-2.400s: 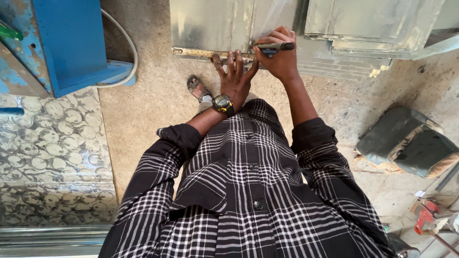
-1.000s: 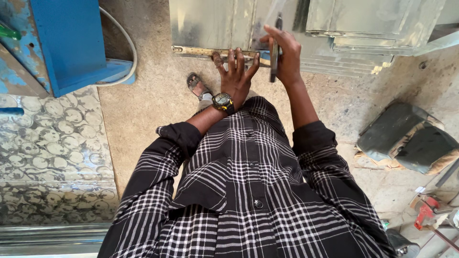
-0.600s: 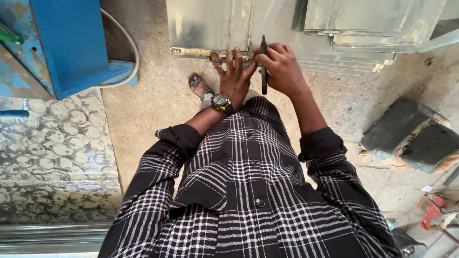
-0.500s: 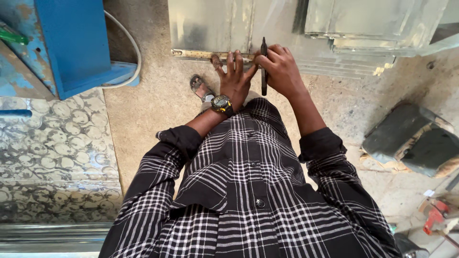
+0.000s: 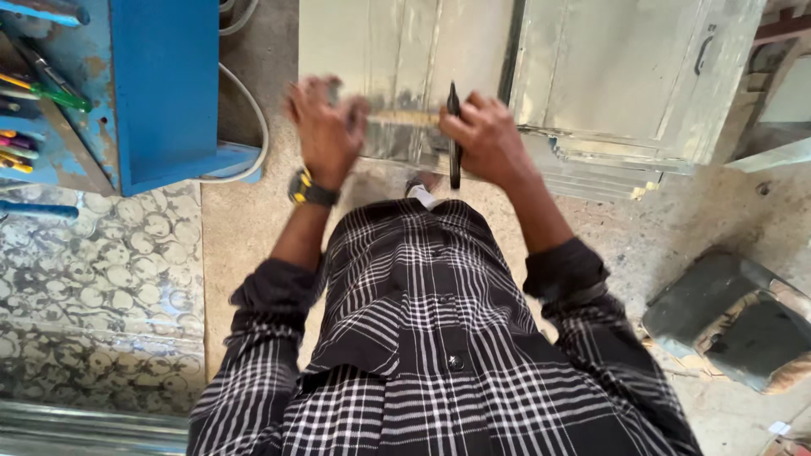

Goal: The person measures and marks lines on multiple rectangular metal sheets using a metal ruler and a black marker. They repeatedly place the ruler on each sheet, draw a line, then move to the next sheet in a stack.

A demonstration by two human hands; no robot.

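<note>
We look down on a person in a black-and-white plaid shirt (image 5: 422, 338) standing over stacked metal sheets (image 5: 405, 76) that lie on the concrete floor (image 5: 253, 219)

Right hand (image 5: 486, 139): fingers closed around a dark marker (image 5: 454, 135), which stands roughly square to the near edge of the sheets, its tip on the sheet and its lower end past that edge. The grip is firm

Left hand (image 5: 325, 127): blurred, fingers spread, over the near edge of the same sheet, left of the marker. We cannot tell whether it presses on the metal or hovers just above it. A wristwatch (image 5: 308, 190) with a yellow detail sits on that wrist

Between the two hands a ruler (image 5: 405, 118), pale and worn, lies along the near edge of the sheet; its right end meets the marker. The left hand appears at or just beside its left end, but the blur prevents us from confirming contact. The hands are apart, with the ruler spanning the gap

A second stack of sheets (image 5: 625, 76) lies to the right, overlapping the first. A blue cabinet (image 5: 160, 84) stands at the upper left of the floor, a pale cable (image 5: 253, 135) curving round its base. A patterned metal plate (image 5: 101, 295) covers the floor at left. Dark blocks (image 5: 726, 317) rest near the right edge
</note>
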